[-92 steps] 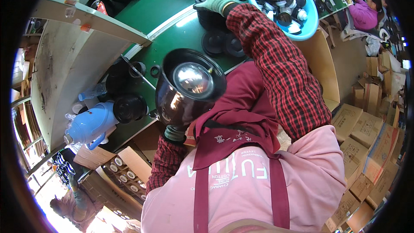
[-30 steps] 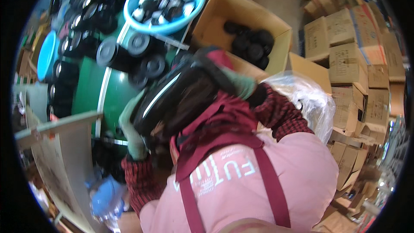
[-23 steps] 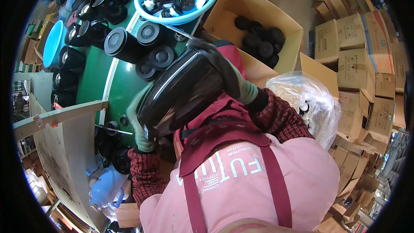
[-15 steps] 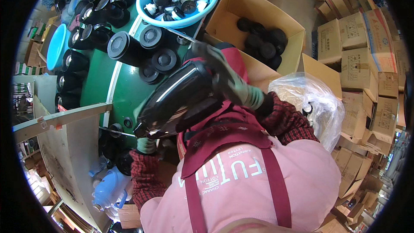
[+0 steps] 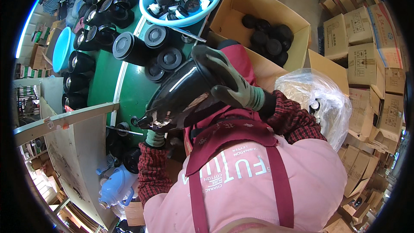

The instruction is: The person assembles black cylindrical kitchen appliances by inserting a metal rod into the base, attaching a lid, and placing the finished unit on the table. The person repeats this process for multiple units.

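A glossy black jug body [image 5: 183, 88] lies tilted across my lap, its wide end up to the right and its narrow end down to the left, where a small loop sticks out. My right hand [image 5: 230, 80], in a grey-green glove with dark palm and fingers, clasps the wide end, fingers over the far side and thumb on the near side. Below the narrow end shows the cuff of my left hand [image 5: 155, 139]; the jug body hides its fingers. Beyond the jug body, on the green table [image 5: 133, 77], stand black ribbed-top cylinders [image 5: 123, 45] and flat black round lids [image 5: 169, 58].
A blue basin [image 5: 144, 6] of black-and-white stoppers sits at the table's far edge. Black jug parts [image 5: 101, 34] crowd the far left. An open carton [image 5: 241, 0] with black round pieces and a clear plastic bag [image 5: 332, 99] are at right. A metal-edged panel [image 5: 77, 116] borders the left.
My right hand, blurred before, now rests clearly on the wide end with its thumb spread. The jug body has turned slightly, and the loop at its narrow end shows. The view has shifted slightly.
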`<state>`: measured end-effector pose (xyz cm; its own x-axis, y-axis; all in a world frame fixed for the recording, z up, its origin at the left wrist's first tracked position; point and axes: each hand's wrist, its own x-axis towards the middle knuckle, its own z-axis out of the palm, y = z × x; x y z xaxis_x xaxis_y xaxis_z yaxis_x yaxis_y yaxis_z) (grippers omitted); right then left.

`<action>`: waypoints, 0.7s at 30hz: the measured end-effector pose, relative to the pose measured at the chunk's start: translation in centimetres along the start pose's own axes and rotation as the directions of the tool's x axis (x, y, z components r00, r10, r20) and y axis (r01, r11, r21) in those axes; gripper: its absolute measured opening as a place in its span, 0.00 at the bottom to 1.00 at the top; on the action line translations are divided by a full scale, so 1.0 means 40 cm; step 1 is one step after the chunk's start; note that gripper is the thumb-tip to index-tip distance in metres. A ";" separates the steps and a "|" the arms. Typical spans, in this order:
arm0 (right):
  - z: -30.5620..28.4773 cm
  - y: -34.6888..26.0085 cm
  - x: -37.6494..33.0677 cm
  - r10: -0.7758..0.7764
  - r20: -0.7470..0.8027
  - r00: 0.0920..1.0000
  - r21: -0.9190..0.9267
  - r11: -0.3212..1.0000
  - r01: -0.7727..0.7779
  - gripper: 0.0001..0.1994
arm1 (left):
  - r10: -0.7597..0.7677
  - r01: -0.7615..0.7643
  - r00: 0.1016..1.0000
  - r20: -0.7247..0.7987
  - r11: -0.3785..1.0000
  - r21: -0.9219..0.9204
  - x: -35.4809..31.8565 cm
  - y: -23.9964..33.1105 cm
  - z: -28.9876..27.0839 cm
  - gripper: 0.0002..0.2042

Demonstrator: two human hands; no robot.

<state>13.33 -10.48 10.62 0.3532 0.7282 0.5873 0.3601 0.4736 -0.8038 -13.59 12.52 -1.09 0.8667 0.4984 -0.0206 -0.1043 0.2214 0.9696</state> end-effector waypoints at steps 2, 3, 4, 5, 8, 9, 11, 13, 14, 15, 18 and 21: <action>-0.006 0.015 -0.008 0.044 -0.007 0.999 0.027 0.999 -0.044 0.29 | 0.033 -0.035 0.999 0.021 0.993 0.109 -0.010 -0.027 -0.015 0.28; -0.010 0.018 -0.013 0.069 -0.015 0.997 0.037 0.997 -0.069 0.28 | 0.044 -0.049 0.998 0.038 0.986 0.161 0.008 0.014 0.030 0.28; 0.000 0.017 -0.024 0.248 -0.052 0.967 0.186 0.954 -0.235 0.26 | 0.073 -0.070 0.997 0.001 0.956 0.285 0.031 0.062 0.072 0.28; 0.012 0.014 -0.037 0.418 -0.092 0.904 0.346 0.865 -0.364 0.24 | 0.102 -0.081 0.994 -0.032 0.910 0.406 0.074 0.162 0.160 0.27; 0.025 0.195 -0.188 0.644 0.071 0.762 0.702 0.510 -0.497 0.22 | 0.118 -0.340 0.938 0.325 0.477 0.810 0.144 0.299 0.228 0.27; 0.025 0.220 -0.206 0.644 0.043 0.763 0.683 0.539 -0.493 0.22 | 0.051 -0.297 0.947 0.317 0.515 0.804 0.146 0.296 0.224 0.26; 0.035 0.233 -0.238 0.651 -0.025 0.759 0.651 0.587 -0.482 0.22 | 0.175 -0.430 0.901 0.398 0.497 0.754 0.162 0.271 0.219 0.27; -0.009 0.236 -0.233 0.810 0.099 0.578 0.838 0.245 -0.487 0.24 | 0.071 -0.300 0.945 0.320 0.583 0.755 0.160 0.292 0.250 0.28; -0.045 0.232 -0.221 0.856 0.167 0.488 0.890 0.082 -0.448 0.25 | 0.015 -0.209 0.951 0.309 0.766 0.608 0.169 0.292 0.251 0.32; -0.056 0.194 -0.215 0.727 -0.008 0.687 0.625 0.540 -0.563 0.27 | -0.068 -0.107 0.951 0.303 0.843 0.526 0.166 0.318 0.262 0.37; -0.087 0.182 -0.234 0.593 0.241 0.768 0.864 0.230 -0.449 0.31 | -0.048 -0.151 0.918 0.395 0.877 0.457 0.161 0.379 0.334 0.46; -0.074 0.166 -0.244 0.691 0.220 0.689 0.884 0.157 -0.440 0.39 | 0.195 -0.541 0.835 0.515 0.460 0.703 0.148 0.367 0.376 0.52</action>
<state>14.81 -15.92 -0.16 0.3019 0.9377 -0.1719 -0.8624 0.1918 -0.4686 -2.65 6.13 16.68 0.9544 0.0276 0.2973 -0.1740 -0.7575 0.6291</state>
